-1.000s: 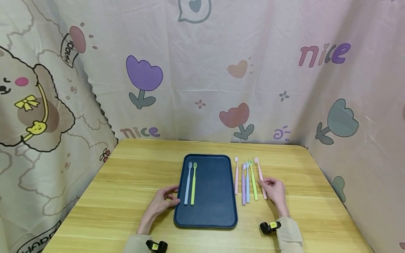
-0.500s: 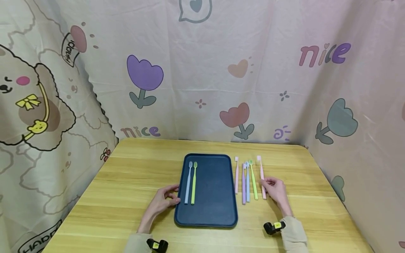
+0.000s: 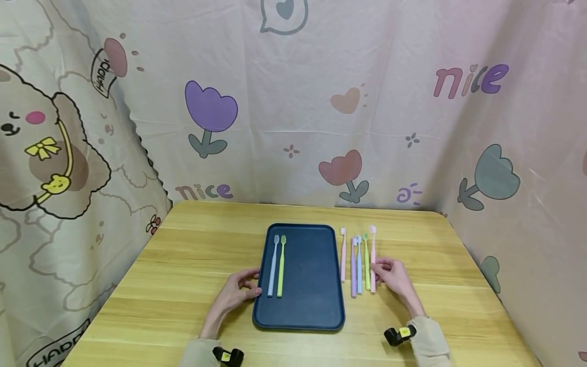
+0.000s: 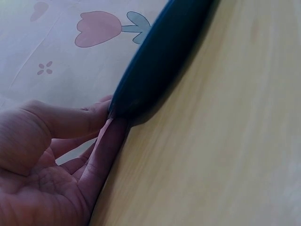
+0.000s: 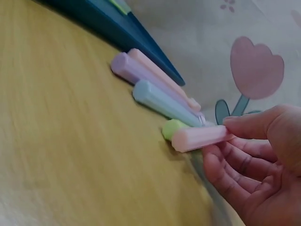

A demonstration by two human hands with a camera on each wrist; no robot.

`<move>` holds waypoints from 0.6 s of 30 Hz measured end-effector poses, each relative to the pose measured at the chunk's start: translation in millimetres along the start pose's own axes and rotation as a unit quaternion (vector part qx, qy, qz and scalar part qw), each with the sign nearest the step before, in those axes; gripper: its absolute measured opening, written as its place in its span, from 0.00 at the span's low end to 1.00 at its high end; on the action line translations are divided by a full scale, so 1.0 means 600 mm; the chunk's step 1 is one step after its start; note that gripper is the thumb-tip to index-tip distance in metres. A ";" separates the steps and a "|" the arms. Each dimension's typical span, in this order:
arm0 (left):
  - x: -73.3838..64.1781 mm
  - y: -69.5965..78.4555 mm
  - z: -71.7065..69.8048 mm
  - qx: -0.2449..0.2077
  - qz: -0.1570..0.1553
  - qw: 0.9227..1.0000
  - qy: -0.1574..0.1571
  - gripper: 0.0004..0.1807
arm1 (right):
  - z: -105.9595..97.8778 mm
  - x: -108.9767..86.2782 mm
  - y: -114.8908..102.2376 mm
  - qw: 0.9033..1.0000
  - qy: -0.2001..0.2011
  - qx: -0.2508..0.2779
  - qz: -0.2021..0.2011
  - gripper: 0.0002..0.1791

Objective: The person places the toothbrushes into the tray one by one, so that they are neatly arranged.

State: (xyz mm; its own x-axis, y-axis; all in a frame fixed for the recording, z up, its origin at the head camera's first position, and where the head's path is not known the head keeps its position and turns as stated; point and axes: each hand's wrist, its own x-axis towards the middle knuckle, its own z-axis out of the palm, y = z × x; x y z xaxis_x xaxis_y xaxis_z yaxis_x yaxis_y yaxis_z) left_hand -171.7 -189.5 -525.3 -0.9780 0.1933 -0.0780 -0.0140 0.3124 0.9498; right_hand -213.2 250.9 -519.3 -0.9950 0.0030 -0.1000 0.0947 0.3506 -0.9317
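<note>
My right hand (image 3: 393,275) pinches a pink toothbrush (image 3: 373,247) by its handle between thumb and fingers. That brush stands at the right end of a row, close beside a green toothbrush (image 3: 367,260). Further left in the row are a blue toothbrush (image 3: 359,270), a purple toothbrush (image 3: 353,275) and another pink toothbrush (image 3: 343,255). In the right wrist view the held pink handle (image 5: 197,138) partly covers the green one. My left hand (image 3: 236,294) grips the left rim of a dark blue tray (image 3: 312,275), thumb at the rim's top in the left wrist view.
On the tray's left side lie a blue toothbrush (image 3: 272,267) and a green toothbrush (image 3: 281,267), side by side. The wooden table (image 3: 183,255) ends at a patterned cloth (image 3: 275,102) behind and at both sides.
The right hand shifts the pink toothbrush slightly right, then left, close against the green one. The green toothbrush now lies straighter. The left hand stays at the tray.
</note>
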 end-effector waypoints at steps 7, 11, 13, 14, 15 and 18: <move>-0.002 0.001 -0.002 -0.002 0.001 1.000 -0.002 0.33 | 0.008 -0.002 -0.019 0.998 -0.056 0.010 -0.008 0.17; -0.002 0.001 -0.001 -0.013 0.007 1.000 -0.010 0.34 | 0.011 -0.004 -0.036 0.997 -0.069 0.023 -0.014 0.17; -0.002 0.000 -0.001 -0.018 0.009 1.000 -0.016 0.34 | 0.014 -0.006 -0.046 0.996 -0.080 0.032 -0.017 0.19; -0.002 0.000 -0.001 -0.021 0.010 1.000 -0.015 0.34 | 0.016 -0.007 -0.050 0.995 -0.090 0.038 -0.017 0.19; -0.002 0.000 -0.001 -0.021 0.011 1.000 -0.015 0.34 | 0.019 -0.007 -0.055 0.994 -0.100 0.046 -0.015 0.20; -0.002 0.000 -0.001 -0.021 0.012 1.000 -0.014 0.34 | 0.034 -0.008 -0.067 0.988 -0.139 0.060 -0.017 0.21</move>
State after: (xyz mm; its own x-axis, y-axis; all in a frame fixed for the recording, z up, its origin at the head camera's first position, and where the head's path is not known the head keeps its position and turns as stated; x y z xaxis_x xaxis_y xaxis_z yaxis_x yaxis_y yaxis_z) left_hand -170.5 -190.3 -525.2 -0.9719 0.2270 -0.0625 0.0008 0.2686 0.9633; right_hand -211.7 217.5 -488.6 -0.9521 -0.2699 -0.1438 0.0808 0.2316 -0.9694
